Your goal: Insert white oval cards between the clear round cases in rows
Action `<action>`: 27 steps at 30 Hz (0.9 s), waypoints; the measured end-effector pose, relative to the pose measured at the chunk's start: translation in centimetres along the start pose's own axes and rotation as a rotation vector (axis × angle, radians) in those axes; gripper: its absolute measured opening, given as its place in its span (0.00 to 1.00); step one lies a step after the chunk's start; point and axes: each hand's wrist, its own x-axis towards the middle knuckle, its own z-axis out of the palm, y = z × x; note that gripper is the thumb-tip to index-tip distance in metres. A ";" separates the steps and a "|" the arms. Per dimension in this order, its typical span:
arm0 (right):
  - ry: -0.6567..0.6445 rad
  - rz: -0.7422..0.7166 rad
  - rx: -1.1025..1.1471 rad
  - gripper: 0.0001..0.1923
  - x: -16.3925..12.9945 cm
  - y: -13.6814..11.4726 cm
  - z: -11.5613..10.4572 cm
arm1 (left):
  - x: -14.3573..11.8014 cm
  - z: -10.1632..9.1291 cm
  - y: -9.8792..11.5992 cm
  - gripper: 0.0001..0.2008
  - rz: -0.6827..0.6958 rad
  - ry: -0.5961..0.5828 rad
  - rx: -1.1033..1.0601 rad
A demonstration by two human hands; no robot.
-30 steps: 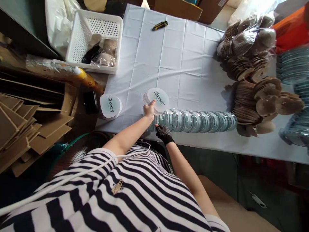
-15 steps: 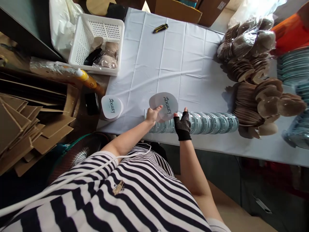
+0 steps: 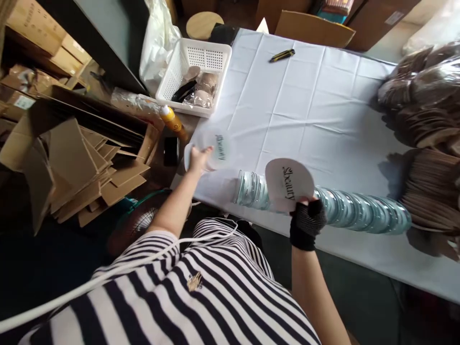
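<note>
1. Now a single white oval card printed "beauty" is held up in the right hand, which wears a black fingerless glove; the fingers are closed on the lower edge of the card, just above the row of clear round lids that lies on its side along the near edge of the table
2. Half a second ago this card was held by both hands together over the row; it has since been passed fully to the right hand and lifted a little toward the person
3. The left hand has been moved away to the left and is now laid on the stack of printed cards at the corner of the white tablecloth; the hand is blurred, so it cannot be told whether its fingers are apart or clamped on a card
4. From this it is judged that one card was separated from the pile, and the pile was put down or is being reached again
5. Behind the left hand a white plastic basket and a yellow bottle are seen; brown round pads are piled at the right end of the row; a yellow utility knife lies at the far side
</note>
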 end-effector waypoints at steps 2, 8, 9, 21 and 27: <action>-0.098 -0.078 -0.155 0.19 -2.5 0.7 -1.9 | 2.6 -3.8 -0.3 0.47 0.129 0.125 0.298; -0.417 -0.187 -0.400 0.21 -9.7 1.1 -4.6 | 1.8 -5.8 -1.4 0.57 0.226 0.267 0.860; -0.445 -0.189 -0.425 0.21 -10.2 1.0 -4.4 | 0.7 -4.5 -1.5 0.53 0.297 0.197 0.816; -0.807 -0.058 -0.510 0.21 -7.1 -2.2 6.3 | -8.3 9.9 -8.5 0.12 0.056 -0.551 0.022; -0.863 0.142 -0.443 0.12 -7.4 -1.7 6.3 | -8.4 9.5 -7.6 0.12 -0.056 -0.530 -0.069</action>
